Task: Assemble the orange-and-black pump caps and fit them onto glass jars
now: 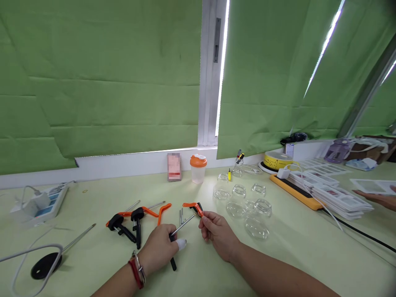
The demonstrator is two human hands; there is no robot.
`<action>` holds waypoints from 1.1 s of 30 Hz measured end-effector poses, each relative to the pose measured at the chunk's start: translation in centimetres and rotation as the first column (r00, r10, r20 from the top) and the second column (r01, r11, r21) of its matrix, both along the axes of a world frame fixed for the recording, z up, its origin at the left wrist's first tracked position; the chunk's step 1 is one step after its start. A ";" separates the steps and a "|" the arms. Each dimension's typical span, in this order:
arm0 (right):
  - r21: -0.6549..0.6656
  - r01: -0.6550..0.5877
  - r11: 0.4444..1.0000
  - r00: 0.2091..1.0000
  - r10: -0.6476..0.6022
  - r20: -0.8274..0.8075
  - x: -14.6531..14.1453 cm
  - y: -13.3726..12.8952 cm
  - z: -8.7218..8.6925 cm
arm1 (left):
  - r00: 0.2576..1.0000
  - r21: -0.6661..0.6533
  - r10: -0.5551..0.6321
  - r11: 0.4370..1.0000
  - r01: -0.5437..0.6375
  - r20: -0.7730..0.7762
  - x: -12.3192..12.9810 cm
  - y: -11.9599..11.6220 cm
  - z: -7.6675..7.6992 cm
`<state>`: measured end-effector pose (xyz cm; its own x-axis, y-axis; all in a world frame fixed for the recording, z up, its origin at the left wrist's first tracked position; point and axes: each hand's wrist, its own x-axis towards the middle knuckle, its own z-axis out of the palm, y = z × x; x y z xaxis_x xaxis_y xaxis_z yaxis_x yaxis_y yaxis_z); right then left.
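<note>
My left hand (162,247), its thumb wrapped in white, is closed around a tool with a black handle (173,264) and a thin metal rod (185,224). An orange arm (162,211) shows just behind those fingers; whether it joins the held tool I cannot tell. My right hand (218,232) pinches a bent orange piece (192,205) with a black part, at the rod's far end. Two similar orange-and-black tools with rods, a nearer one (137,225) and a farther one (119,227), lie left of my left hand. Small metal pins (181,215) rest between my hands.
Several clear glass jars (257,220) stand right of my right hand. An orange-lidded cup (198,169) and a phone-like pink-screened object (174,167) are at the back. Left are a black-handled screwdriver (46,266) and power strip (51,206). Another person's hand (379,201) is beside stacked cards (337,194).
</note>
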<state>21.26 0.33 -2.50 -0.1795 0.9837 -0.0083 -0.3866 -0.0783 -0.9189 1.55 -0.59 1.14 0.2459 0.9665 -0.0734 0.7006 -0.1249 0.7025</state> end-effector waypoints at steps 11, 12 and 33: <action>-0.076 -0.080 0.994 0.996 0.082 0.027 0.2 0.2 0.4 | 0.995 0.145 0.031 0.989 -0.017 -0.093 -0.3 0.4 0.0; -0.077 -0.081 0.994 0.996 0.084 0.039 0.3 0.2 0.4 | 0.996 0.150 0.027 0.989 -0.015 -0.081 -0.3 0.4 -0.1; -0.028 -0.419 0.908 0.865 0.408 0.292 1.8 0.1 1.1 | 0.987 0.295 -0.132 0.943 0.152 -0.089 -1.1 0.5 0.2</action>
<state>23.05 0.39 -1.44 -0.5648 0.8205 -0.0880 -0.0479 -0.1391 -0.9891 0.42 -0.07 1.35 0.3868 0.9017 0.1934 0.7043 -0.4242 0.5692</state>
